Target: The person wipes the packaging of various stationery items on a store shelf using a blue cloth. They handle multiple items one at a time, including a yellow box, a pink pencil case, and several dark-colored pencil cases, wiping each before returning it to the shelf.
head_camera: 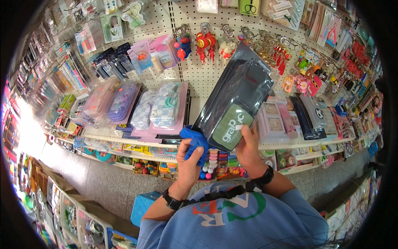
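Observation:
My left hand (190,158) grips a bunched blue cloth (196,143), which touches or nearly touches the lower left edge of a plastic-wrapped pack (236,99). My right hand (249,151) holds that pack by its lower right side, tilted, above the shelf. Inside the clear plastic are a dark case and a smaller green case (232,126) that bears white writing. A small white sticker lies near my right thumb. Left of the pack, checkered cases (164,104) in a pink-backed pack stand on the shelf.
Keychains (206,43) hang from a white pegboard (199,77). Purple and pink cases (122,101) are on the shelf at left, palettes (275,116) and a grey pouch (314,109) at right. Lower shelves hold small toys (146,166). A blue stool (144,207) stands on the floor.

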Demonstrator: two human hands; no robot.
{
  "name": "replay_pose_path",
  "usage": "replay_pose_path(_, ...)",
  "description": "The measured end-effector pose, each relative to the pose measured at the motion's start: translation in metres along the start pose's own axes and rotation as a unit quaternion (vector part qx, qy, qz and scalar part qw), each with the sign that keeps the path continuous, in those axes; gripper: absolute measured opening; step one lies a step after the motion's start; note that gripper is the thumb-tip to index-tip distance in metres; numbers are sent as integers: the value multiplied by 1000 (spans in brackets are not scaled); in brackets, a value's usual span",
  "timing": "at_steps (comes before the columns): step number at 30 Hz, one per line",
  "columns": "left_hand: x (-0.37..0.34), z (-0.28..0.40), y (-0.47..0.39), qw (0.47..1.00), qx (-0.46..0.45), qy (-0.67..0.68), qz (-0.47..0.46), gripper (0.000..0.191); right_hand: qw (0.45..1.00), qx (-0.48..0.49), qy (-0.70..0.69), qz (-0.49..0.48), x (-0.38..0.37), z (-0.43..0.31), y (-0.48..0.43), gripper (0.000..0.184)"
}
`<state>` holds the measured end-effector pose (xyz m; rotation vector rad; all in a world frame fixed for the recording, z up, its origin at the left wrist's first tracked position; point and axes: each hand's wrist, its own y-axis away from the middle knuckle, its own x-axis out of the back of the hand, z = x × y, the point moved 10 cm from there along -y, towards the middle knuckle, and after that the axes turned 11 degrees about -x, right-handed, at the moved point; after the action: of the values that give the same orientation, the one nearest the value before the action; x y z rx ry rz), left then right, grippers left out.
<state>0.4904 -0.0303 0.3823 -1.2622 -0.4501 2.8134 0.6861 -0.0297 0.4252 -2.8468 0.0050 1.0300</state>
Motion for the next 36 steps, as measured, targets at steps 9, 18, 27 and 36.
replay_pose_path(9,1,15,-14,995,-64,-17,78,26,997,-28,-55,-52,-1,12,11,59)
replay_pose_path(18,0,-29,1,997,71,-25,28,21,993,-70,-99,-7,14,14,21,48)
replay_pose_path(27,11,-9,4,995,1,-91,33,26,998,-6,-66,-10,13,-4,29,49)
replay_pose_path(36,30,4,11,984,53,-170,10,46,999,22,-47,14,16,-22,40,52)
